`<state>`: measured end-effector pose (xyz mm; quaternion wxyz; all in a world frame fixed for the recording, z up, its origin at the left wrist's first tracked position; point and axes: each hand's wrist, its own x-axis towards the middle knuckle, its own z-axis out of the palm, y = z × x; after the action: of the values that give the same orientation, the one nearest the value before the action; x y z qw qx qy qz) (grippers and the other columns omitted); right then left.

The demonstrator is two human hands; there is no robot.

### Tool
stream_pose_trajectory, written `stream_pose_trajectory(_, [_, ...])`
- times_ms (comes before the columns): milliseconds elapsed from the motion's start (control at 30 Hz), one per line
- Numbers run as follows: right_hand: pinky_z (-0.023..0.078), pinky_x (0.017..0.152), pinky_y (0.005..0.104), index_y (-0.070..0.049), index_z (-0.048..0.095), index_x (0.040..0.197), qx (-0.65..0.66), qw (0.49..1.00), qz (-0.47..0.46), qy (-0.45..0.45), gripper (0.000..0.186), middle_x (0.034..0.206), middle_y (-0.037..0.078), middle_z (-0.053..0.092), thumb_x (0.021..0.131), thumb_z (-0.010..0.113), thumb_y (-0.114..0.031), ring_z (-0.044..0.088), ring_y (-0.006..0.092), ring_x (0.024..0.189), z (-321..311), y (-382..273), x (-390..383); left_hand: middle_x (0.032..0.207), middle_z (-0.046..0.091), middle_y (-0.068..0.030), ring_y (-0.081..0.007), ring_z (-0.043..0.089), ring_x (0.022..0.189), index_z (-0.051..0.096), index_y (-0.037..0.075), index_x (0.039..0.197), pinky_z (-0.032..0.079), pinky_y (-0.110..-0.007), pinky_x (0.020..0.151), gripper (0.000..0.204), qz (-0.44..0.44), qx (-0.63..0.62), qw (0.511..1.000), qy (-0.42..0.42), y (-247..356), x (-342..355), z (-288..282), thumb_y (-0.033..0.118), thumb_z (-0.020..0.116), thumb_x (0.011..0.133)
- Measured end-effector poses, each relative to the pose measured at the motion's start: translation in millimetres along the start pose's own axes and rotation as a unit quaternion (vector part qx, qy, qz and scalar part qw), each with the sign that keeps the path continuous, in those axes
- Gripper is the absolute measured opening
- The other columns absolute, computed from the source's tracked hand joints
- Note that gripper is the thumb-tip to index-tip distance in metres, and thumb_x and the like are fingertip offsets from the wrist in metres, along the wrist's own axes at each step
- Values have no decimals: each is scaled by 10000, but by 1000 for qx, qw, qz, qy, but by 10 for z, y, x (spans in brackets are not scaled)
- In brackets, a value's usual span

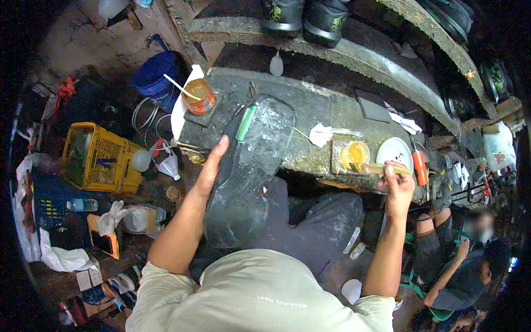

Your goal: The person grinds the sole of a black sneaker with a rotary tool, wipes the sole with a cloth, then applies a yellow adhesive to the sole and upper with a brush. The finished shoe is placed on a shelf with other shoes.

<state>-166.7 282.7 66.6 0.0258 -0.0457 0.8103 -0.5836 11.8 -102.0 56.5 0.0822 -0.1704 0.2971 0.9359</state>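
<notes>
My left hand [212,166] grips the left edge of a large black sole-shaped piece [251,160]. Its thumb shows along the edge, while the other fingers are hidden underneath. The piece lies tilted from the bench over my lap, with whitish smears on its surface and a green strip [245,123] near its upper end. A flat brush [381,169] is pinched in my right hand [397,185]. Its tip points left, at the near rim of a small tub of yellow paste [355,155]; I cannot tell whether it touches. A white bowl [394,152] stands just behind that hand.
On the worn bench [312,105] stand an orange-brown pot [199,97] with a white stick and a crumpled white paper [320,134]. An orange cylinder [420,167] is at its right end. Shoes [326,22] sit on the shelf above. Another person [464,282] sits at right; a yellow crate [105,157] stands left.
</notes>
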Motion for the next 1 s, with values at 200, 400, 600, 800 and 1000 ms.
stream_pose_trajectory(200, [522,534,277,-5,615,1192,295,946,106,-79,271,851,84,667,1001,666,-190,637,169,623,46,-127,-226,1150,685,-235,-427,710,873,523,49,1408,597,-545,686,860,-71,-9,997,21,-7,35,117,765,350,963])
stream_pose_trajectory(400, [602,586,315,10,615,1169,328,943,-43,-34,308,863,118,698,978,699,-217,700,197,680,215,-777,-601,1043,707,-214,-370,710,827,577,52,1349,597,-482,676,838,-125,69,990,19,-142,53,356,761,346,967])
stream_pose_trajectory(600, [589,606,299,24,674,1097,254,958,-134,-20,306,890,116,706,906,783,-190,704,188,658,422,-1047,-665,1049,715,-199,-337,712,840,587,63,1348,597,-449,706,818,-119,60,990,40,-183,32,611,753,374,965])
stream_pose_trajectory(800, [573,580,290,9,670,1098,259,948,-184,19,273,914,118,701,931,758,-187,685,173,658,416,-1070,-627,1137,690,-223,-365,713,898,546,61,1395,604,-481,736,846,-103,80,991,41,-185,-13,579,763,410,945])
stream_pose_trajectory(1000, [560,543,285,8,616,1214,307,931,-163,113,311,944,132,681,999,683,-207,659,171,672,190,-869,-451,1303,596,-325,-530,666,1032,422,9,1496,586,-653,773,951,-180,-164,962,-127,-139,120,181,776,430,935])
